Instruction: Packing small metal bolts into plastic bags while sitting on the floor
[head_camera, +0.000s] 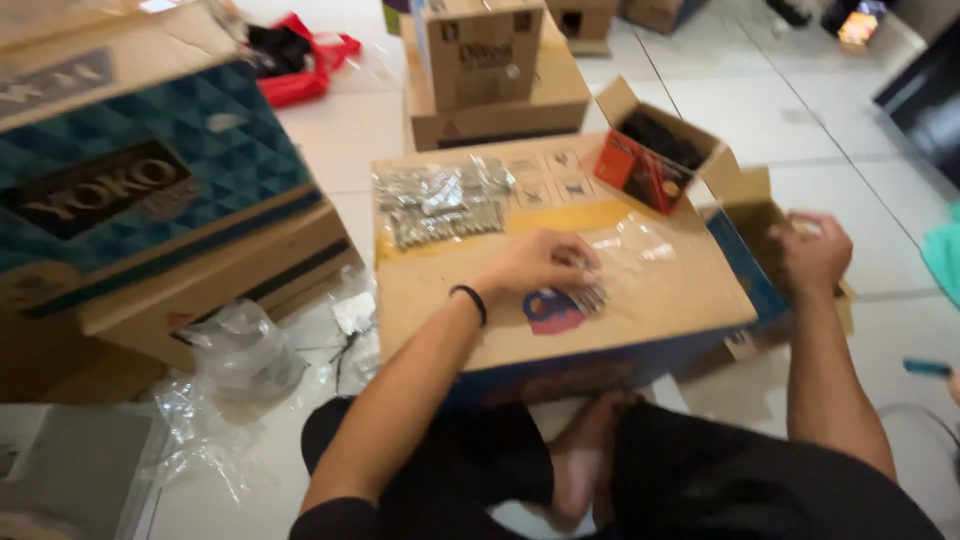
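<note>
Closest to me are my crossed legs in black shorts (700, 480) on the white tiled floor (350, 140), pulled up to a flat brown cardboard box with a blue lower edge (660, 300) that serves as my desk. My left hand (540, 265), a black band at its wrist, rests palm-down on the box top with fingers curled over a small bundle of silvery metal pieces (590, 297); it seems to pin them there so they stay together. Just beyond lies a clear thin plastic bag (630, 245), flat and within easy reach. My right hand (815, 250) is closed into a loose fist over the open brown carton with a blue side (745, 235) just beside the box; I cannot tell what it holds, if anything.

Farther back on the box top sits a heap of shiny silver packets (440, 200), apparently parked away from the working patch. At the far right corner an open orange and black carton (650, 160) tilts its mouth towards me. To my left is a large carton with a teal diamond pattern (150, 180), crumpled clear plastic (240, 350) at its foot. Behind stand more brown cardboard boxes (490, 70), with a red and black bag (300, 55) on the floor.
</note>
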